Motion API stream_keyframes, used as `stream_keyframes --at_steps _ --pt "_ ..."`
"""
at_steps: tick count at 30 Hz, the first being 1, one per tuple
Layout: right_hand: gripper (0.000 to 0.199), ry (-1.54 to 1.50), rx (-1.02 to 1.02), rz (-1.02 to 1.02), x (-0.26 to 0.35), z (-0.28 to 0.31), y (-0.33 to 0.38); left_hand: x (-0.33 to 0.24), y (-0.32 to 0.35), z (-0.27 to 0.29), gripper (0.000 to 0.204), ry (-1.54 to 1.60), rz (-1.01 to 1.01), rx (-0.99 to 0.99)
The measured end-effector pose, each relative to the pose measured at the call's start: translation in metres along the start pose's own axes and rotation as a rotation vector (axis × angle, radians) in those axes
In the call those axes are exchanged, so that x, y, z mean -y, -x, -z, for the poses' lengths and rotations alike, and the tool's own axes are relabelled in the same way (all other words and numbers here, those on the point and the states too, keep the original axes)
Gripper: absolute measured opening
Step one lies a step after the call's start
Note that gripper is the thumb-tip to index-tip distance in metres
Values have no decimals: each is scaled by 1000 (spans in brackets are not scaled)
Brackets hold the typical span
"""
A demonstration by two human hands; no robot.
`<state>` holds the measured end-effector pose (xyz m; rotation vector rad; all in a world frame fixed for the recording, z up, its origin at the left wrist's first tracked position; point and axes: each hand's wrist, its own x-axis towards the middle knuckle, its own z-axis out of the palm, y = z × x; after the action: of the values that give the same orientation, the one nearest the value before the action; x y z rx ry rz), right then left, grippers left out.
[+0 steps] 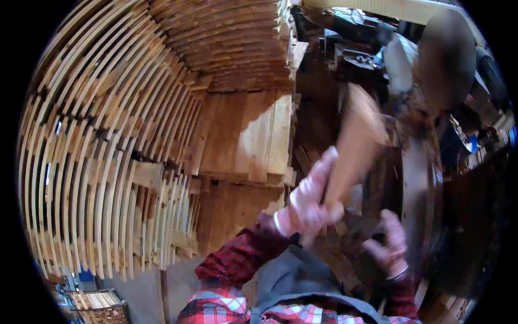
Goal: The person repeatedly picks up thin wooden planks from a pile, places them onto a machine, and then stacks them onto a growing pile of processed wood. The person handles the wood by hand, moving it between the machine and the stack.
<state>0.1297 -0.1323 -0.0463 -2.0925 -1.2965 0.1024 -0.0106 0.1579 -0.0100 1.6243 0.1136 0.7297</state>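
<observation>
My left hand (308,202), in a pale pinkish glove, grips the lower end of a wooden board (357,148). The board slants up and away from me and is smeared by motion. My right hand (389,245), gloved the same way, is lower and to the right. It is apart from the board, with its thumb and fingers spread and nothing visible in it. Left of the board lies a stack of flat planks (243,135), its top partly sunlit.
Tall stacks of spaced boards (108,135) rise on the left, with another wall of layered planks (232,43) behind. A long rail-like beam (418,178) runs along the right. Another person (402,65) is at the far right among machinery. A small wood stack (100,302) stands lower left.
</observation>
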Motion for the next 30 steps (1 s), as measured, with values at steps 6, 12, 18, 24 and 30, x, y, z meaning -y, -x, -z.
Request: stream_keyframes --at_steps 6,12,18,24,30 --pt "91 -44 -128 -158 63 61 160 -41 13 -136 65 1379 258 -123" --pt "66 336 -223 -319 38 68 270 113 62 -122 35 813 677 -539" --pt "52 392 -292 -344 -50 41 187 241 170 283 42 363 818 -1454" --pt "40 228 -328 -509 -169 16 -2 227 199 482 40 621 539 -1659" --pt "43 510 -189 -108 -218 22 -86 254 161 376 13 586 778 -1304"
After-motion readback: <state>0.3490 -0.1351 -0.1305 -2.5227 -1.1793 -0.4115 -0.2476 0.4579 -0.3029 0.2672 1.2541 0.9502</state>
